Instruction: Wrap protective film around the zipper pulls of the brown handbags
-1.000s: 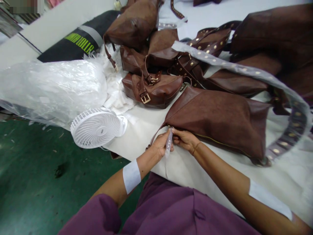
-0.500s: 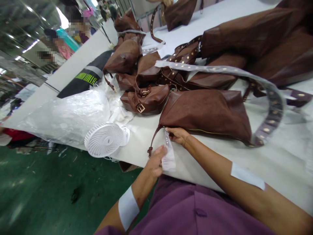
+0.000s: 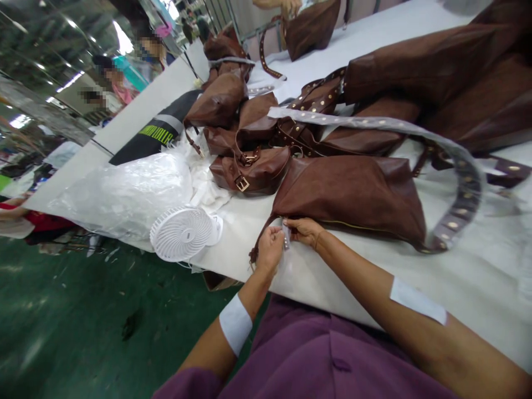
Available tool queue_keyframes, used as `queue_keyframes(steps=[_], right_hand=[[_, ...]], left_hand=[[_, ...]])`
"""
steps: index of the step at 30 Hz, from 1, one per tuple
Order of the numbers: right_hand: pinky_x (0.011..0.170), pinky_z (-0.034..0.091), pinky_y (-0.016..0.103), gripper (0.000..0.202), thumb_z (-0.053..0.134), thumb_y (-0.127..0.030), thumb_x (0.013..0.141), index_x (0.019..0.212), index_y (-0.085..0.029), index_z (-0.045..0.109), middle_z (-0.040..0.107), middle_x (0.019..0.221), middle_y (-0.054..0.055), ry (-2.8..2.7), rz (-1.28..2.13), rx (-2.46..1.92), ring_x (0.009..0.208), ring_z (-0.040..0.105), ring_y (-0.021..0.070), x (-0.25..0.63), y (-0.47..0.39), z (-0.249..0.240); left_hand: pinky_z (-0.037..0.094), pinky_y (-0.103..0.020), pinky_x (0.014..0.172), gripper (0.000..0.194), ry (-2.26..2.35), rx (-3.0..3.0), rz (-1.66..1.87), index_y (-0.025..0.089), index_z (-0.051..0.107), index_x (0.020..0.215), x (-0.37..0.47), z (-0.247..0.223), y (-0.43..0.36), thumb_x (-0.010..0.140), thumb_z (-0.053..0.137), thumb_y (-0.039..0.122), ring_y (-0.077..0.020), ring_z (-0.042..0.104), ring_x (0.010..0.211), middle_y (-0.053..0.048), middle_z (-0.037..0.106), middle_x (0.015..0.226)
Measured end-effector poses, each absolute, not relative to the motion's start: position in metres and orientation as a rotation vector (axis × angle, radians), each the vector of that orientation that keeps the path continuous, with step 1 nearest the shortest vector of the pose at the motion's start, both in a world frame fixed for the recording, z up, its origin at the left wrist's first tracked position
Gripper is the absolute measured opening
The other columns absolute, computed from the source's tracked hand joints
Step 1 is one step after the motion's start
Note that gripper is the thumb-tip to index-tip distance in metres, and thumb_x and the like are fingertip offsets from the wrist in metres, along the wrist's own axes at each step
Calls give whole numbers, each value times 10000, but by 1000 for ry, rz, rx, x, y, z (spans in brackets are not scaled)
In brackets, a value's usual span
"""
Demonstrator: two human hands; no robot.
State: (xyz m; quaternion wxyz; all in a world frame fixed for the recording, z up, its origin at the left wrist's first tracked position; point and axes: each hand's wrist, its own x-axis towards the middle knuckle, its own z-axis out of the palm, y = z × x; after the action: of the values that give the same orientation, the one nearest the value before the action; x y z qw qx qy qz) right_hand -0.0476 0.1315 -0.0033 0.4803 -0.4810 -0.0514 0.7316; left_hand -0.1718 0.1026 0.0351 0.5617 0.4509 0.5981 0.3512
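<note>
A brown leather bag (image 3: 349, 191) lies on the white table, its zipped edge facing me. Close to the near left end of the zip, my right hand (image 3: 306, 231) is closed, thumb and fingertips pinching the top of a thin whitish wrapping strip (image 3: 286, 239). My left hand (image 3: 270, 247) is beside it on the left, fingers bent together at the strip's edge. What the strip covers is hidden by the fingers. The bag's narrow strap (image 3: 263, 228) hangs down behind my left hand to a small dark end piece.
A white fan (image 3: 183, 233) stands at the table edge on the left, before a heap of clear plastic (image 3: 124, 185). More brown bags (image 3: 249, 166) with buckles and studded straps pile up behind. A plastic-covered studded strap (image 3: 465, 177) curves at right. Another person's hand (image 3: 291, 6) is across the table.
My left hand has moved up, closer to my right hand and the zip end. The strip's loose lower part, which hung below, is now mostly gathered or hidden at the fingers.
</note>
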Motion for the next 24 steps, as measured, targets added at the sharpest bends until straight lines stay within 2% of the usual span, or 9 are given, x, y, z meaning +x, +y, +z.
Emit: queue_keyframes(steps=[2, 5, 11, 14, 17, 20, 24], right_hand=[[408, 421, 211, 122, 683, -69, 704, 659, -113, 579, 557, 528, -18, -133, 1776, -1191, 446, 486, 91, -47, 131, -5], [349, 344, 185, 181, 743, -103, 653, 625, -111, 564, 529, 493, -23, -120, 1763, -1200, 407, 439, 74, -46, 131, -7], [332, 245, 147, 228, 728, -124, 672, 582, -119, 519, 429, 447, -56, -51, 1808, -1094, 382, 326, 28, -43, 132, -8], [340, 246, 154, 192, 691, -178, 705, 608, -124, 534, 414, 444, -59, -17, 1804, -1026, 376, 316, 32, -39, 123, -9], [351, 271, 159, 139, 696, -201, 668, 675, -121, 583, 478, 483, -41, -25, 1706, -986, 381, 342, 37, -43, 110, -9], [368, 308, 168, 182, 737, -227, 621, 718, -138, 612, 520, 501, -39, -43, 1582, -1025, 397, 386, 50, -58, 98, -5], [412, 386, 198, 236, 749, -325, 629, 724, -154, 617, 539, 486, -31, 41, 1463, -1073, 437, 478, 92, -80, 91, 3]], left_hand=[[338, -188, 454, 192, 1410, 1025, 827, 141, 560, 793, -160, 21, 113, 710, 634, 298, -76, 467, 466, 10, 542, 580], [298, -188, 414, 244, 1384, 957, 804, 140, 538, 688, -155, 11, 124, 685, 674, 343, -64, 422, 406, 26, 499, 504], [444, -234, 533, 250, 1141, 727, 767, 126, 562, 647, -151, 14, 133, 598, 743, 291, -115, 559, 511, -30, 596, 565], [469, -255, 571, 255, 1029, 574, 714, 128, 574, 647, -146, 16, 133, 581, 758, 293, -133, 577, 549, -36, 601, 580], [477, -267, 581, 237, 994, 491, 664, 131, 596, 683, -144, 17, 133, 567, 762, 254, -139, 581, 569, -37, 613, 615], [452, -230, 544, 228, 1010, 410, 653, 134, 587, 664, -145, 16, 133, 536, 768, 188, -102, 541, 525, -9, 593, 597], [372, -177, 473, 263, 1074, 366, 682, 138, 534, 620, -150, 16, 130, 518, 776, 156, -46, 450, 453, 34, 522, 540]])
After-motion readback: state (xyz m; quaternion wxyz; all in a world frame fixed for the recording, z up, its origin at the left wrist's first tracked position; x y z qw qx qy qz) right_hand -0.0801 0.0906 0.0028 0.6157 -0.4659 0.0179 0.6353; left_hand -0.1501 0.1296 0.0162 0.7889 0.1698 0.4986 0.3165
